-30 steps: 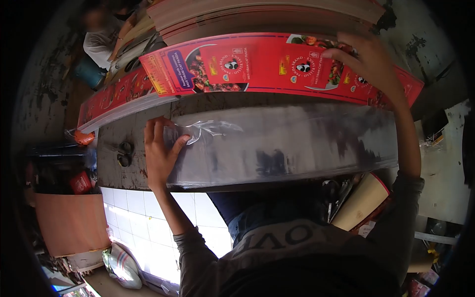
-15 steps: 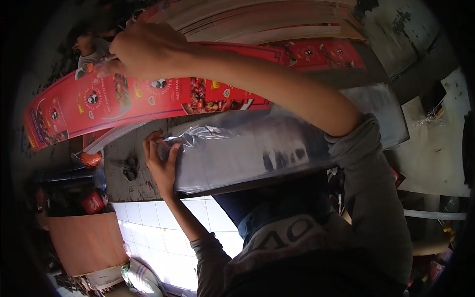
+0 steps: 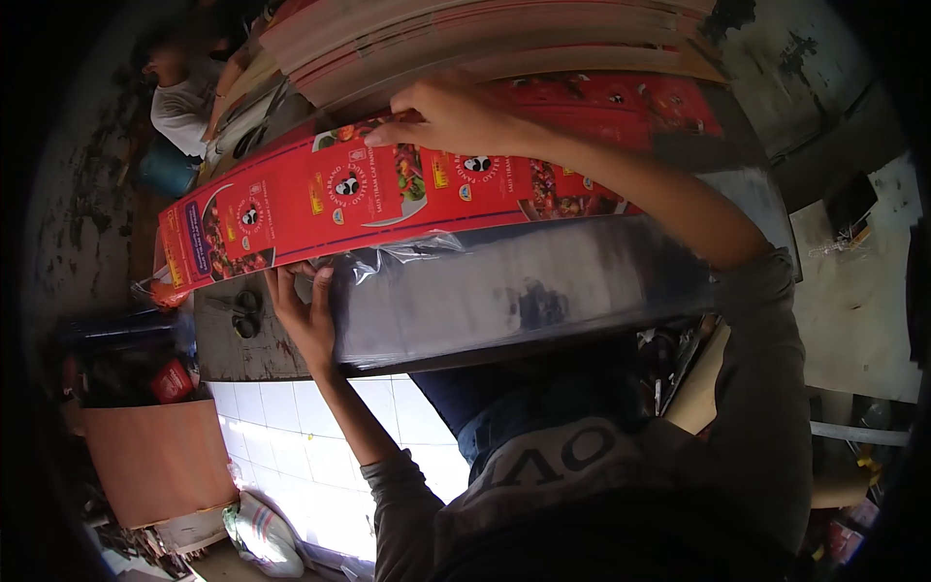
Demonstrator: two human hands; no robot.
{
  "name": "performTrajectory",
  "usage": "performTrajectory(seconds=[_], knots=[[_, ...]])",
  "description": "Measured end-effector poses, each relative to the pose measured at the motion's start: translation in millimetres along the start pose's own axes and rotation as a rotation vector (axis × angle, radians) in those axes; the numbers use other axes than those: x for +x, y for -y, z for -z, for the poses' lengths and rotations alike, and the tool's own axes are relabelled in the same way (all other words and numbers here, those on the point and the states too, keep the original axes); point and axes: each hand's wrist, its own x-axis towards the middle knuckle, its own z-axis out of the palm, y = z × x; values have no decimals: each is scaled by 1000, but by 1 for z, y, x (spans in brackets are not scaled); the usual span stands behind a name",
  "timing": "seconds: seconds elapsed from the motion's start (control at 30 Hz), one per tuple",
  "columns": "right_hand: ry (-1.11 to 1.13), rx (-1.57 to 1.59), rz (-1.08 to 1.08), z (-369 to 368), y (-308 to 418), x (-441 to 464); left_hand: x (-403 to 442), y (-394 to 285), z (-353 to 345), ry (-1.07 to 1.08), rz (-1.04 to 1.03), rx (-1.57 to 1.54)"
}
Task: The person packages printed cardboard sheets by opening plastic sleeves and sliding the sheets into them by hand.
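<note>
My right hand grips the upper edge of a long red printed sheet with panda logos and food pictures. The sheet's lower edge lies along the back of a stack of clear plastic film, and its left end sticks out past the stack. At the film's left end, my left hand has its thumb and fingers closed around the corner, where the film is wrinkled. The fingertips of that hand are partly hidden by the red sheet.
Scissors lie on the worn table left of my left hand. Behind stand tall stacks of sheets. Another person is at the far left. A brown carton stands at lower left, by a white sack.
My right hand has moved right and slightly nearer, bringing the red sheet rightward with it. My left hand stays at the film's corner, and the sheet now covers some of its fingertips.
</note>
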Motion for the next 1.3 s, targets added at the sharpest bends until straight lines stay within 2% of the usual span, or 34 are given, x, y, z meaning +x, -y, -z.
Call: performTrajectory(seconds=[0.03,0.1,0.17,0.3,0.4,0.47,0.6,0.87,0.97,1.07,1.3], knots=[[-16,6,38,6,-7,-9,0,6,1,-1,-9,-29],[37,-56,-59,23,-14,-29,-3,12,2,-22,-2,-45],[87,-116,-134,40,-26,-49,-4,16,3,12,56,-132],[73,-143,-127,76,-48,-88,-3,19,4,1,180,-294],[50,-206,-178,96,-57,-108,7,7,5,45,198,-181],[41,-238,-141,97,-51,-112,14,8,10,81,284,-125],[24,-278,-41,93,-62,-110,21,9,5,158,322,-299],[55,-174,-156,94,-58,-112,16,21,5,151,338,-413],[59,-210,-131,91,-63,-115,16,17,7,31,420,-452],[73,-208,-110,93,-62,-114,15,4,13,60,545,-468],[51,-164,-169,95,-59,-115,9,14,17,72,445,-398]])
